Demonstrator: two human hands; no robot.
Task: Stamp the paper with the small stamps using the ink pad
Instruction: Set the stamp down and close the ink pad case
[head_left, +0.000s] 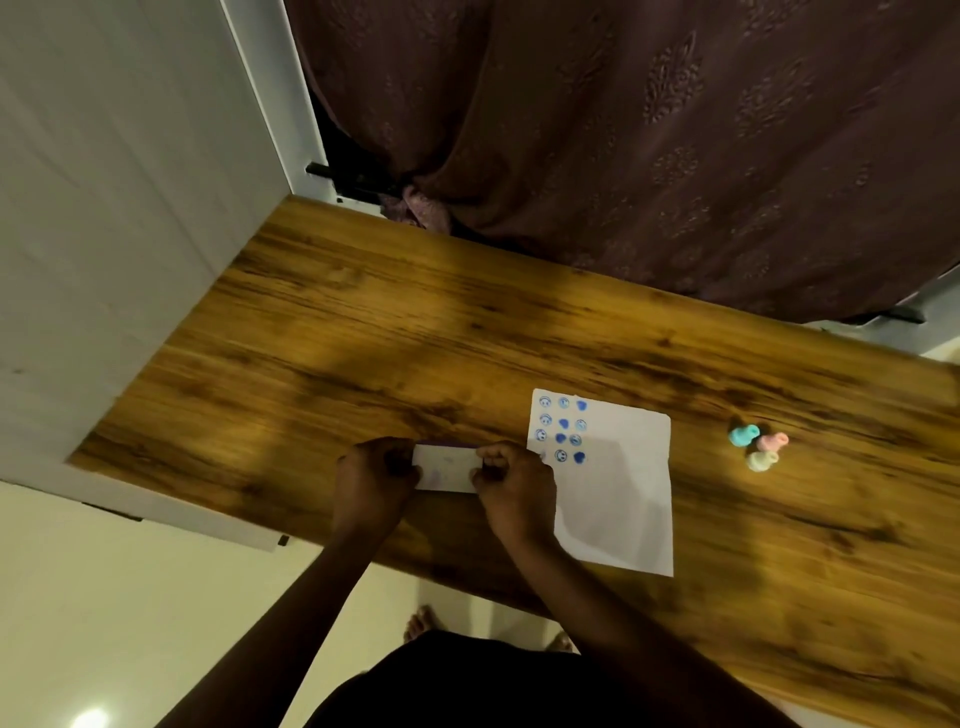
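A white paper (618, 499) lies on the wooden table (363, 338), with several blue smiley and heart prints in three columns at its upper left. Both hands hold a small white ink pad case (448, 467) just left of the paper: my left hand (371, 475) grips its left end, my right hand (511, 480) its right end. A dark purple edge shows along the case's far side. Three small stamps lie together to the right of the paper: teal (744, 434), pink (772, 441) and pale yellow (762, 460).
A white cabinet panel (104, 234) borders the table on the left. A dark maroon curtain (649, 156) hangs behind the far edge. Cream floor and my bare feet (423, 623) show below the near edge.
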